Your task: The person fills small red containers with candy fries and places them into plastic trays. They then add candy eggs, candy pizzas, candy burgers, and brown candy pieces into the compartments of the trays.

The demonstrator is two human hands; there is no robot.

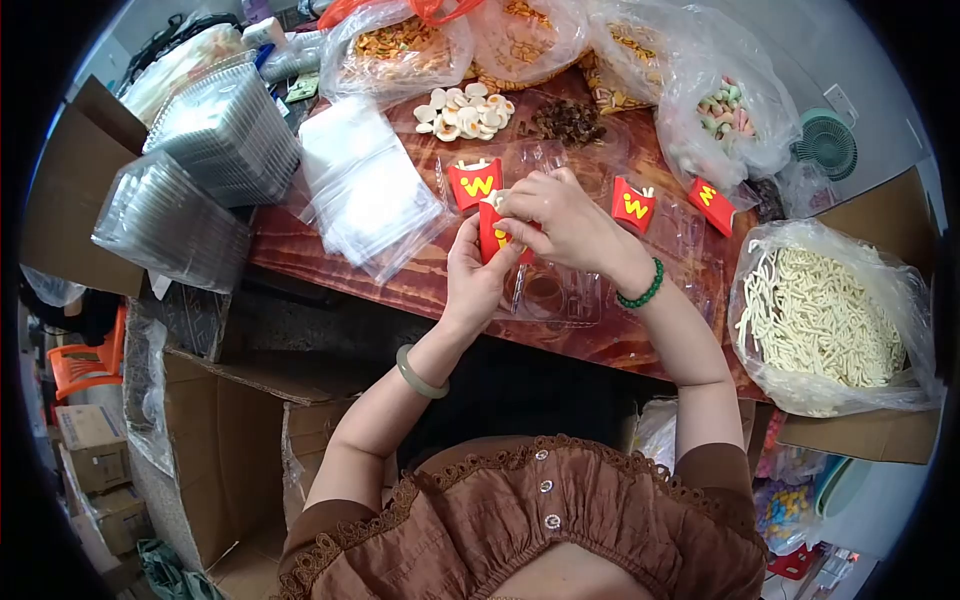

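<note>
My left hand (474, 272) grips a small red fry box (491, 232) with a yellow mark, held upright over the table. Fingers of my right hand (562, 222) are pinched together at the box's mouth, around pale fry-shaped sticks (497, 198); the hand hides part of the box. Just behind stands another red fry box (474, 184) with pale sticks showing at its top. To the right are a third fry box (633, 205), also with sticks, and one tilted over (711, 205). Clear plastic trays (560, 300) lie beneath my hands.
A big bag of pale sticks (820, 320) sits in a carton at right. White discs (464, 112), dark brown pieces (568, 122) and several open bags (400, 45) line the back. Clear plastic bags (365, 180) and stacked clear containers (220, 130) are at left.
</note>
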